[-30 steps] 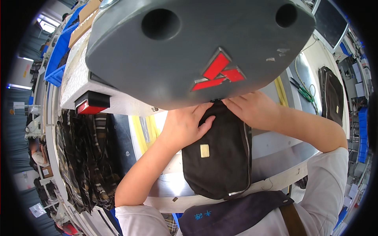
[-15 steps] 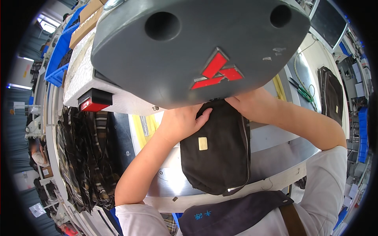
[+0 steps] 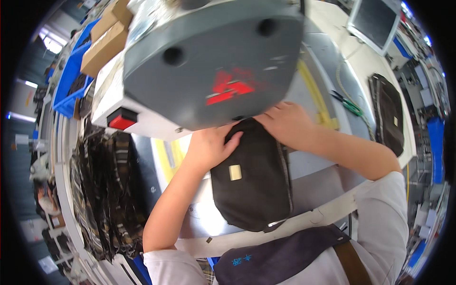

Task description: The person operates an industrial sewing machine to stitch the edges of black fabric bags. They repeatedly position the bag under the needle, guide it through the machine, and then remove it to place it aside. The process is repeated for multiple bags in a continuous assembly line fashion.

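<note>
A dark brown fabric pouch (image 3: pixel 251 190) lies at the table's near edge, its far end under the grey head of a sewing machine (image 3: pixel 190 90). It has a cream label and a metal zipper (image 3: pixel 286 178) down its right side. My left hand (image 3: pixel 207 148) is closed on the pouch's far left edge, thumb on top and other fingertips hidden by the machine head. On the far right edge, my right hand (image 3: pixel 289 127) holds the pouch, its thumb partly hidden. The needle area is out of sight behind the machine head.
To the left hangs a pile of dark plaid fabric pieces (image 3: pixel 109 185). Green-handled scissors (image 3: pixel 349 105) and another dark pouch (image 3: pixel 387 114) lie to the right. Beyond are a screen (image 3: pixel 375 21), blue bins (image 3: pixel 66 95) and cardboard boxes (image 3: pixel 104 47). A person (image 3: pixel 47 199) sits far left.
The view has shifted, showing the machine head smaller and further left. More of my right hand's fingers show now. Both hands stay on the pouch's far end.
</note>
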`<state>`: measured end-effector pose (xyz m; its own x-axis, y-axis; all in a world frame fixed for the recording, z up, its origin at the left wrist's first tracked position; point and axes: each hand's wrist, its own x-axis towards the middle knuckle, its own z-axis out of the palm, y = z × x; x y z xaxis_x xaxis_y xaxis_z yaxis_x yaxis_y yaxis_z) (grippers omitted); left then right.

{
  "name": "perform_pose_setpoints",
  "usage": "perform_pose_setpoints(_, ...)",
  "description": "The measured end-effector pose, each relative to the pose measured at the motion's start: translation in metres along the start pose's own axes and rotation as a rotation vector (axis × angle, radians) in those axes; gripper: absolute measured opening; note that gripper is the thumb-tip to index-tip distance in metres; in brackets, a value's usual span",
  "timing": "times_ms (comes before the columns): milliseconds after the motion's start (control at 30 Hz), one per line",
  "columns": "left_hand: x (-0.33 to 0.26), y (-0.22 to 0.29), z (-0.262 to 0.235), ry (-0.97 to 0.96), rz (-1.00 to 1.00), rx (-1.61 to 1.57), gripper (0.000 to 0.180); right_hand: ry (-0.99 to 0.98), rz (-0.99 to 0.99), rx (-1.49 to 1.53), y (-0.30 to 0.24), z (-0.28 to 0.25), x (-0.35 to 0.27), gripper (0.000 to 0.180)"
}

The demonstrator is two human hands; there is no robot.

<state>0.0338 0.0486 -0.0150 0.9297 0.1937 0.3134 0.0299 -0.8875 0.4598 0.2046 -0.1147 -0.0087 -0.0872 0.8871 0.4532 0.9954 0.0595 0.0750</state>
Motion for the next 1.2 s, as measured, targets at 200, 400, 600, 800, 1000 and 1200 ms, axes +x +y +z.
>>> perform_pose_setpoints(200,-0.015,-0.013,-0.001,0.193,-0.217,-0.283,0.026,0.005,0.146,0.11,-0.034,0.009,0.003,0.023)
perform_pose_setpoints(400,-0.006,0.049,-0.012,-0.226,-0.518,-0.25,0.023,-0.046,0.129,0.234,-0.057,-0.021,-0.037,0.028)
perform_pose_setpoints(600,-0.04,0.088,-0.015,-0.436,-0.405,-0.333,0.024,-0.234,0.198,0.509,-0.075,-0.065,-0.093,0.023)
perform_pose_setpoints(800,-0.047,0.082,-0.015,-0.417,-0.386,-0.416,0.023,0.0,0.677,-0.137,0.065,-0.072,-0.123,0.024)
perform_pose_setpoints(1000,-0.043,0.081,-0.015,-0.447,-0.36,-0.469,0.021,0.079,0.623,-0.242,0.091,-0.067,-0.149,0.014)
perform_pose_setpoints(1200,-0.049,0.076,-0.017,-0.428,-0.363,-0.483,0.021,-0.062,0.389,0.045,0.015,-0.068,-0.078,0.01)
